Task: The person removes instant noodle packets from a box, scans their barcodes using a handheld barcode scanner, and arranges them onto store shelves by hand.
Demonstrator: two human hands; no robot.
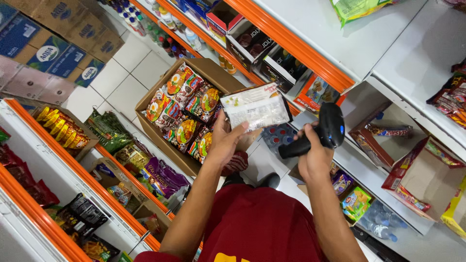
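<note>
My left hand holds up a flat noodle packet, its pale back side facing me. My right hand grips a black handheld scanner by the handle, its head pointing towards the packet from the right. Just below and left of the packet stands an open cardboard box packed with several colourful noodle packets. My red shirt fills the bottom middle.
White shelves with orange edges run on both sides, holding snack bags, display cartons and bottles. An open red display carton sits on the right shelf. Stacked cardboard cartons stand at the far left on the tiled floor.
</note>
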